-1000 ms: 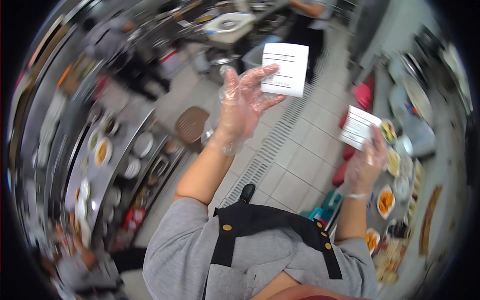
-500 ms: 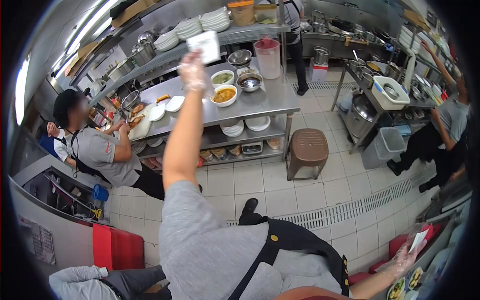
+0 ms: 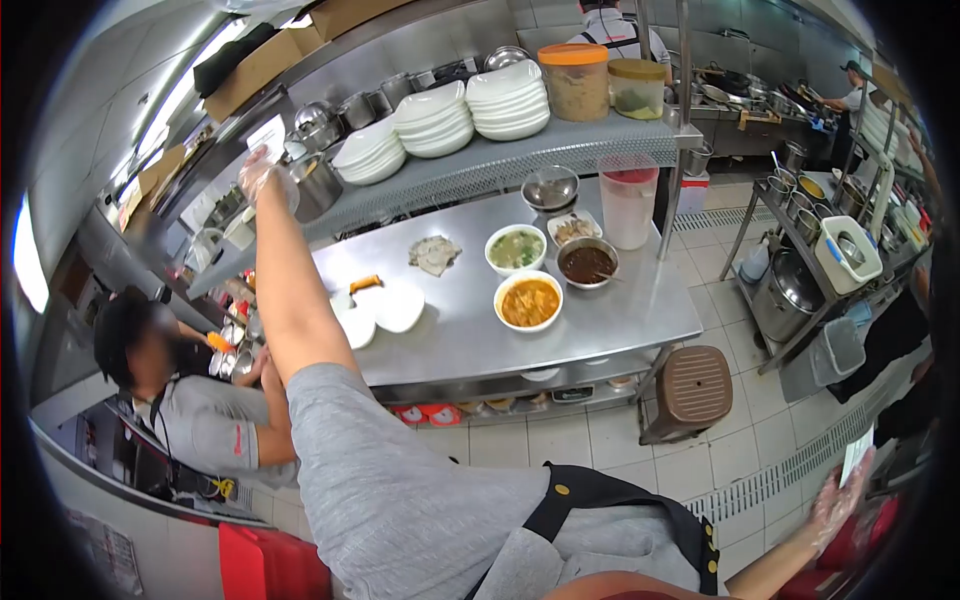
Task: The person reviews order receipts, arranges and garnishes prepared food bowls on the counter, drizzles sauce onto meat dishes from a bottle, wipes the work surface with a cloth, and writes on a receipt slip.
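Note:
My left hand (image 3: 262, 182), in a clear plastic glove, is stretched out to the upper left at the raised shelf. Its fingers are closed on a white paper slip (image 3: 268, 135), close to the metal pots (image 3: 318, 185). At the lower right, my right hand (image 3: 838, 505), also gloved, grips another white paper slip (image 3: 856, 455). On the steel counter (image 3: 450, 345) in front of me stand a bowl of orange curry (image 3: 530, 302), a bowl of green soup (image 3: 516, 250) and a metal bowl of dark sauce (image 3: 588, 265). Any writing on the slips is too small to read.
Stacked white plates (image 3: 508, 100) and lidded tubs (image 3: 573, 85) line the shelf. A co-worker (image 3: 215, 420) stands close on my left. A brown stool (image 3: 697, 390) stands past the counter's right end, and a red bin (image 3: 270, 565) is at lower left.
My left hand has carried its slip leftward to the shelf by the pots. The view has moved nearer the counter. The right hand still holds its slip, now more upright.

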Available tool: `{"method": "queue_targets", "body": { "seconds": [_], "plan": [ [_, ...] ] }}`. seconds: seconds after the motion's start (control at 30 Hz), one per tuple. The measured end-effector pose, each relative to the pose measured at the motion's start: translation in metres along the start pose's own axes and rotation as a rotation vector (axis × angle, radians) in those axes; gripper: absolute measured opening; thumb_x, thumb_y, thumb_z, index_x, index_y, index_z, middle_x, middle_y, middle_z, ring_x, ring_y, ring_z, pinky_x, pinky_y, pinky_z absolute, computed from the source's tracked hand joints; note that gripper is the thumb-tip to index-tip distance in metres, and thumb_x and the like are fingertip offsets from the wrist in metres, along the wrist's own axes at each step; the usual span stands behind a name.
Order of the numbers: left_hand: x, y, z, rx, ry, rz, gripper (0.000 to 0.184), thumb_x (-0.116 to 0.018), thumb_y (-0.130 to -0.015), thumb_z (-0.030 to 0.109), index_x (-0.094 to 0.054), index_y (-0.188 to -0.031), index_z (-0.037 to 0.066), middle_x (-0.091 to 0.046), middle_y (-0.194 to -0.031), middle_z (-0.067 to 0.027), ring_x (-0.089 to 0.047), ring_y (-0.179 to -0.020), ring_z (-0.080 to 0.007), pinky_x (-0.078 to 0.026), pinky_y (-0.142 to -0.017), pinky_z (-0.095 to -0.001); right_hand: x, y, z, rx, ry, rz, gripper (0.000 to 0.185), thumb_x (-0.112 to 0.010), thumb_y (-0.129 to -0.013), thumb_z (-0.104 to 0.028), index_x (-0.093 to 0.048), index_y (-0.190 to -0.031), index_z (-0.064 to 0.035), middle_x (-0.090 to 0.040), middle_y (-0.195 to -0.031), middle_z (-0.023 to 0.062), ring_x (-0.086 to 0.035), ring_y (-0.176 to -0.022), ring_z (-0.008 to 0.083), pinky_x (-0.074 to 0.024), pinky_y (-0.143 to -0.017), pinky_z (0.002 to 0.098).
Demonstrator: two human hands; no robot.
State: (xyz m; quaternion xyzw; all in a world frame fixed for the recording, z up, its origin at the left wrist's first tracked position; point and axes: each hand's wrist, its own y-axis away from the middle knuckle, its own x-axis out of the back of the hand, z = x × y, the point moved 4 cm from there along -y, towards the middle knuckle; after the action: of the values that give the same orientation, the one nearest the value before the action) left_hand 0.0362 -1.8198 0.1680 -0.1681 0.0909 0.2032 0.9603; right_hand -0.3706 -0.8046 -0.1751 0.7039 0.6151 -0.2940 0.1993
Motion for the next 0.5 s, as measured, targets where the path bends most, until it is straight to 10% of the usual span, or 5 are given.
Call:
{"method": "queue_targets", "body": {
  "seconds": [0.23,0.3,0.43,0.5],
  "plan": [
    [-0.038,-0.127,-0.016,-0.131,-0.248,0.062,0.027,-0.071,-0.086,0.031,-0.073,-0.112,0.023,-0.071,-0.111,-0.0120,-0.067,-0.093,-0.0275,-0.055,-0.080,-0.0405,-0.055,-0.005,0.000,0.067,0.087,0.046,0.061,-0.062,-0.094,-0.020,-0.040,-0.149,-0.0055,-0.042,-0.151,0.0066,-0.040,-0.135,0.0185,-0.0308,-0.109,0.0315],
    [-0.041,-0.125,-0.020,-0.429,-0.015,-0.195,0.049,-0.072,-0.084,0.043,-0.065,-0.127,0.020,-0.057,-0.135,-0.0212,-0.052,-0.128,-0.0334,-0.040,-0.105,-0.0491,-0.058,-0.004,-0.004,0.102,0.163,0.029,0.063,-0.064,-0.093,-0.023,-0.040,-0.149,-0.0054,-0.042,-0.150,0.0081,-0.041,-0.134,0.0203,-0.0305,-0.111,0.0340],
    [-0.054,0.077,-0.036,-0.638,-0.561,0.014,0.096,-0.072,-0.081,0.052,-0.027,-0.153,0.007,-0.012,-0.157,-0.0331,-0.016,-0.145,-0.0468,-0.020,-0.117,-0.0515,-0.063,-0.004,0.005,0.107,0.244,-0.070,0.067,-0.064,-0.093,-0.027,-0.037,-0.150,-0.0050,-0.041,-0.151,0.0115,-0.041,-0.136,0.0242,-0.0297,-0.114,0.0372],
    [-0.057,0.212,-0.064,-0.836,-0.419,-0.238,0.103,-0.070,-0.079,0.057,-0.023,-0.154,0.003,-0.020,-0.154,-0.0336,-0.018,-0.145,-0.0467,-0.016,-0.118,-0.0520,-0.064,0.000,0.012,0.148,0.353,-0.123,0.072,-0.065,-0.091,-0.031,-0.034,-0.151,-0.0043,-0.039,-0.152,0.0130,-0.039,-0.139,0.0258,-0.0281,-0.116,0.0379]
  ]
}}
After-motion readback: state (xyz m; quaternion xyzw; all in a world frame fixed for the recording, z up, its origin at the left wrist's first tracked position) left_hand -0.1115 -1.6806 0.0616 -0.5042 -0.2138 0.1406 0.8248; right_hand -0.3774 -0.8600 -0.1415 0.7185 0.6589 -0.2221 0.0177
